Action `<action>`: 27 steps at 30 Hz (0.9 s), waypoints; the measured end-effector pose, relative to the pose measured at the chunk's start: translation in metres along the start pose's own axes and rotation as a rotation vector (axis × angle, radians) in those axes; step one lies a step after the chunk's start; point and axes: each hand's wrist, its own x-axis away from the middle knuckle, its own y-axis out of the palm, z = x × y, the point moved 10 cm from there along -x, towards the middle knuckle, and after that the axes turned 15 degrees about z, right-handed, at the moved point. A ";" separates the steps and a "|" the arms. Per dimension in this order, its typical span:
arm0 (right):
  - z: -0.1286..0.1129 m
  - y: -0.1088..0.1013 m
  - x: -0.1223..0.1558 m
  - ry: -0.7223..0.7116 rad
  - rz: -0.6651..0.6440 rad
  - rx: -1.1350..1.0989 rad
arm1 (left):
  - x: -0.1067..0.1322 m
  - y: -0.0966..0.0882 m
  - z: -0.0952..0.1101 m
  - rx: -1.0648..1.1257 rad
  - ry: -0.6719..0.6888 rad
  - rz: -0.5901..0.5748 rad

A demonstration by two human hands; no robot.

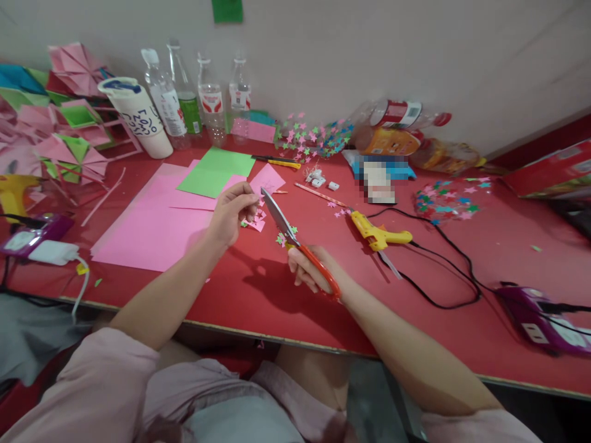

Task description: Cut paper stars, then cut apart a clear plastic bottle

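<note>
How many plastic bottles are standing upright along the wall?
4, in a row at the wall: one bottle beside the white cup, one with a green label, then two with red-and-white labels. Further bottles lie on their sides to the right.

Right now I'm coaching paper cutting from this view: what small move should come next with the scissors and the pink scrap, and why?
Probably ease the pink scrap toward the pivot of the scissors before closing. The left hand pinches it beside the blade tips, the right hand grips the orange handles, and tips likely cut such a small piece less cleanly.
</note>
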 end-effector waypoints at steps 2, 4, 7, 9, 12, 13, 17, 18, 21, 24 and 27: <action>0.000 0.000 0.001 0.004 0.002 -0.004 | 0.000 -0.001 0.003 0.015 0.021 0.006; -0.001 -0.001 0.001 0.009 0.019 0.003 | 0.000 0.000 0.004 0.013 0.037 -0.001; -0.002 -0.003 0.000 0.013 0.058 0.008 | 0.002 0.005 0.001 -0.013 0.029 -0.055; -0.003 -0.004 0.001 0.017 0.075 0.001 | 0.004 0.008 -0.002 -0.019 0.020 -0.085; -0.003 -0.003 0.001 0.033 0.077 -0.011 | 0.003 0.008 -0.002 -0.001 0.028 -0.084; -0.003 -0.003 0.001 0.034 0.076 -0.016 | 0.003 0.007 -0.002 0.006 0.031 -0.076; -0.004 -0.004 0.001 0.025 0.074 -0.013 | 0.000 0.002 0.000 0.021 0.026 -0.017; -0.004 -0.003 0.001 0.023 0.073 -0.009 | 0.000 0.001 0.000 0.023 0.024 -0.002; -0.005 -0.004 0.002 0.022 0.068 0.017 | -0.002 -0.002 0.002 0.035 0.026 0.029; -0.004 -0.006 0.002 0.026 0.079 0.042 | -0.003 -0.004 0.005 0.012 0.051 0.041; -0.002 -0.009 -0.001 0.024 0.091 0.065 | -0.004 -0.006 0.010 -0.045 0.100 0.052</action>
